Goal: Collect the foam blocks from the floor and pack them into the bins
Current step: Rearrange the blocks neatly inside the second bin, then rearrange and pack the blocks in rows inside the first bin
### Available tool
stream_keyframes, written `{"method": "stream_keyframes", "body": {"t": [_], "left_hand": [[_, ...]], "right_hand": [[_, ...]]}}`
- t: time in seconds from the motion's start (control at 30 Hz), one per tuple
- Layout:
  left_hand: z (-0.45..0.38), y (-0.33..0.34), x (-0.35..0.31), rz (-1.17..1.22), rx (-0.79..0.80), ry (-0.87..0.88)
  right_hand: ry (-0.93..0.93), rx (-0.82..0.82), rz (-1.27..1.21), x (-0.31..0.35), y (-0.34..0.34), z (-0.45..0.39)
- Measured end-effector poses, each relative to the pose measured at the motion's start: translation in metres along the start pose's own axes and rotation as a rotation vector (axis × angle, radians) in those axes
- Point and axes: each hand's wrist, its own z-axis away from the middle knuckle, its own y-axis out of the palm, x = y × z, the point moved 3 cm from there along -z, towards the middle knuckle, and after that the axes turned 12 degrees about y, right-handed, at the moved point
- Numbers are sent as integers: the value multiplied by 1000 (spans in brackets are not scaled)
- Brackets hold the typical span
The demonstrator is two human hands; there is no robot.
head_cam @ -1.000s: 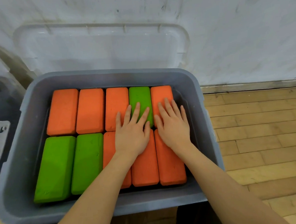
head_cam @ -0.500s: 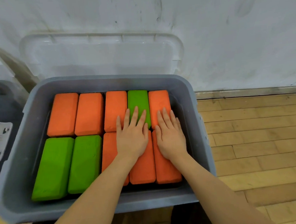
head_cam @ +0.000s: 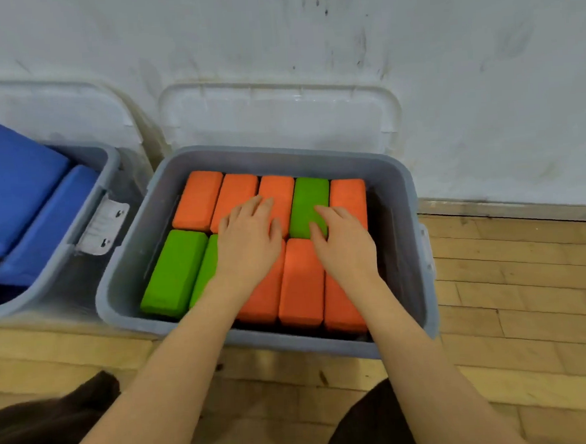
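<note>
A grey bin (head_cam: pixel 128 293) on the wooden floor holds two rows of foam blocks lying flat. The far row has orange blocks (head_cam: pixel 197 200) and one green block (head_cam: pixel 309 200). The near row has green blocks (head_cam: pixel 174 273) at the left and orange blocks (head_cam: pixel 300 283) at the right. My left hand (head_cam: pixel 248 245) lies flat over the middle blocks, fingers spread. My right hand (head_cam: pixel 344 242) rests flat on the right-hand blocks, fingertips on the green far block. Neither hand grips anything.
A second grey bin (head_cam: pixel 80 248) at the left holds blue foam blocks (head_cam: pixel 15 190). Two clear lids (head_cam: pixel 278 119) lean on the white wall behind the bins. Wooden floor (head_cam: pixel 522 293) spreads to the right. My dark-clothed knees (head_cam: pixel 40 426) are at the bottom.
The view has pulled back and shifted, so the left bin with blue blocks shows. My left hand has slid left across the blocks; both hands stay flat on them.
</note>
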Motion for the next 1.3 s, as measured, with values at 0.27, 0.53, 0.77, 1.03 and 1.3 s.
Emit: {"method": "stream_keyframes", "body": {"t": [0.27, 0.53, 0.77, 1.03, 1.3], "left_hand": [[26, -112, 84, -85, -196, 94], [64, -192, 273, -111, -201, 119], [99, -234, 446, -201, -73, 120], [127, -239, 570, -211, 128, 71], [121, -238, 579, -245, 11, 235]], "right_hand": [[-210, -80, -162, 122, 17, 29], [-316, -85, -95, 295, 110, 57], [-318, 122, 14, 414, 219, 77], [-309, 166, 235, 501, 301, 73], [-199, 72, 202, 508, 296, 70]]}}
